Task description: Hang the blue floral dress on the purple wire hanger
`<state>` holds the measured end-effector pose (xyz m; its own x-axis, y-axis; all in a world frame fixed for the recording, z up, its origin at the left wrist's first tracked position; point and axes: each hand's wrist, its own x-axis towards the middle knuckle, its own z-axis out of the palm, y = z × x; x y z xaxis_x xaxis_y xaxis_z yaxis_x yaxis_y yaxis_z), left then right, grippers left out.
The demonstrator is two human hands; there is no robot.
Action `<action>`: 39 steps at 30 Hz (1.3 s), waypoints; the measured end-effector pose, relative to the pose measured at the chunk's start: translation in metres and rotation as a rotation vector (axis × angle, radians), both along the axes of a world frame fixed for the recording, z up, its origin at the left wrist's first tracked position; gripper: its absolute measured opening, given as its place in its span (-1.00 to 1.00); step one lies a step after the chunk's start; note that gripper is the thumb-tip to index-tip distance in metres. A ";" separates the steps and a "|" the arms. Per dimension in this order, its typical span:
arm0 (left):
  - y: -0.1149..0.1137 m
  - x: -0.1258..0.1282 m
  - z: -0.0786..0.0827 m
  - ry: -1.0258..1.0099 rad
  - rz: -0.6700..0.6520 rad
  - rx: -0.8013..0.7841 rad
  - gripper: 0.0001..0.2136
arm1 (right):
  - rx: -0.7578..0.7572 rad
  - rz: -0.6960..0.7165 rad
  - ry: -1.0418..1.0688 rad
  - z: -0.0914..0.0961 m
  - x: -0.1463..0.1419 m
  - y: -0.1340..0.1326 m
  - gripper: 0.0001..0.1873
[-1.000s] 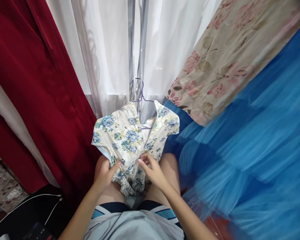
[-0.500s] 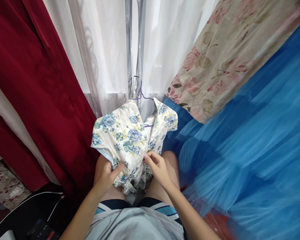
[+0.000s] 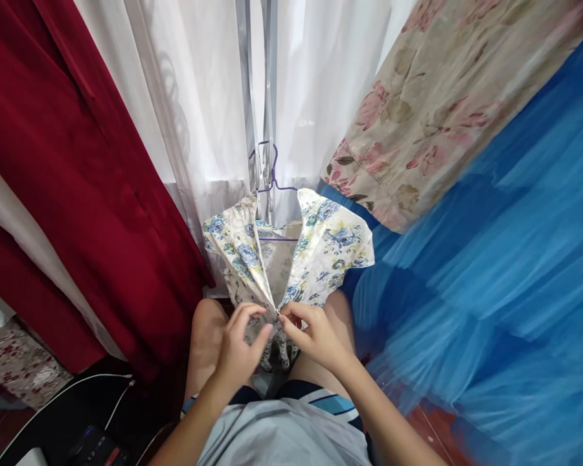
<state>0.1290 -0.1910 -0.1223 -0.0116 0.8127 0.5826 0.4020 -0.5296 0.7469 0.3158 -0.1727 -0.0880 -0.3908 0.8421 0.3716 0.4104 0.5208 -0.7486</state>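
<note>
A: Where is the garment, and what is happening to it?

B: The white, blue-flowered, short-sleeved cloth garment [image 3: 320, 259] hangs from a thin purple hanger [image 3: 274, 181], its lower part between the person's bare knees; its front is parted in a deep V, and both hands meet near the bottom of that V.

A: And the fingers?

B: The right hand [image 3: 313, 333] has thumb and forefinger drawn together, seemingly pinching the front edge beside a small, pale, metallic-looking fastener [image 3: 277, 312]; the left hand [image 3: 241, 336] is looser, thumb held apart from the curled fingers, just left of the fastener; I cannot tell whether its fingertips touch the cloth.

A: So which step is this?

B: I judge it to be work on the front closure, perhaps a zip; the fastener is too small to be sure, and I cannot tell which way it is being worked.

A: What would the next move call for?

B: A firm hold on the cloth by the left hand, I think, so that the right can work the fastener; the two edges want keeping level; the loose blue netted fabric [image 3: 466, 310] on the right is best kept clear.
</note>
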 end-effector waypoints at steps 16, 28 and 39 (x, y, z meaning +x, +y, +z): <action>0.006 0.033 -0.018 -0.273 -0.084 -0.216 -0.89 | -0.147 0.072 0.172 0.005 0.000 0.004 -0.75; 0.000 0.039 -0.021 -0.248 0.002 -0.220 -0.86 | 0.082 -0.106 0.077 0.002 0.004 0.003 -0.78; -0.010 0.035 0.005 -0.064 -0.033 -0.055 -0.92 | 0.338 0.073 -0.063 0.006 0.013 0.002 -0.86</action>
